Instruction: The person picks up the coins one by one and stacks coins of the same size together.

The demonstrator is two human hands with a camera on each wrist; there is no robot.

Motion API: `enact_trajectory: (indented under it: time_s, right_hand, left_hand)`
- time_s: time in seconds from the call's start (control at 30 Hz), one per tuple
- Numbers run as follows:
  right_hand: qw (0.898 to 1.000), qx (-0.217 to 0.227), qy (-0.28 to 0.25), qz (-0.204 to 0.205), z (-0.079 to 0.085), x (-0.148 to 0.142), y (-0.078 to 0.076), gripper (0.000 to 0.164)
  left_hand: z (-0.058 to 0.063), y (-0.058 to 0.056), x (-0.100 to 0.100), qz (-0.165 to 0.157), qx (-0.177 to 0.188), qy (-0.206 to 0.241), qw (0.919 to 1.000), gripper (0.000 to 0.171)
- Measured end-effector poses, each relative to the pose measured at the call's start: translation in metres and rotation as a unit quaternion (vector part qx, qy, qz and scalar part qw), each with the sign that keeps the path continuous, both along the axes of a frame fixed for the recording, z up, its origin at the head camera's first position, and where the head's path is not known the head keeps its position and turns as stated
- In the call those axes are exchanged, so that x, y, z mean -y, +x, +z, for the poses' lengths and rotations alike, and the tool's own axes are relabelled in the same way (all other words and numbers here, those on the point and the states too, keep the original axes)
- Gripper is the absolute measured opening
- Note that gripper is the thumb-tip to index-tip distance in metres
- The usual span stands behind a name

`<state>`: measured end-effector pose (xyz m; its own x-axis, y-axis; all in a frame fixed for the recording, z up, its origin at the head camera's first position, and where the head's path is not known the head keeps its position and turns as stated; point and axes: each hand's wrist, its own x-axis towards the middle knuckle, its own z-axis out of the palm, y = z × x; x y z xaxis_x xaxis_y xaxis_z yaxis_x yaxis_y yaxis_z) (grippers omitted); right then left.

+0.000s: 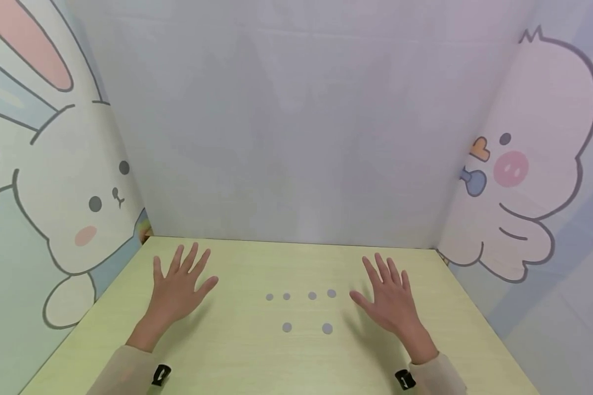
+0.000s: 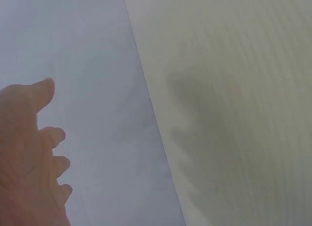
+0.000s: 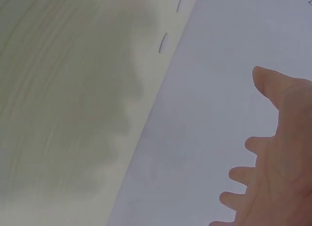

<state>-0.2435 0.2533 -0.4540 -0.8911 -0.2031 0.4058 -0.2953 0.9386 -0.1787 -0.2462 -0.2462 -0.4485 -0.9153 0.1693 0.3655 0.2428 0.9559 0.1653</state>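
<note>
plain grey discs (image 1: 328, 328), pale yellow faintly grained tabletop (image 1: 247, 362), beige sleeves (image 1: 126, 370), pink-cheeked white rabbit print (image 1: 61, 186)
</note>
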Motion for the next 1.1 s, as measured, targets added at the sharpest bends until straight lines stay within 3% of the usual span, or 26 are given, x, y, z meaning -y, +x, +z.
enact_trajectory:
  time_s: [0.6, 1.1]
  right_hand:
    - [0.999, 0.025, -0.037, 0.023, -0.005, 0.024, -0.009, 0.086]
    - [0.996, 0.016, -0.071, 0.046, -0.009, 0.048, -0.017, 0.079]
  left_hand:
    - [-0.005, -0.008, -0.016, -0.041, 0.046, 0.059, 0.9964, 0.077]
    - [-0.007, -0.015, -0.022, -0.074, 0.064, 0.102, 0.9899, 0.073]
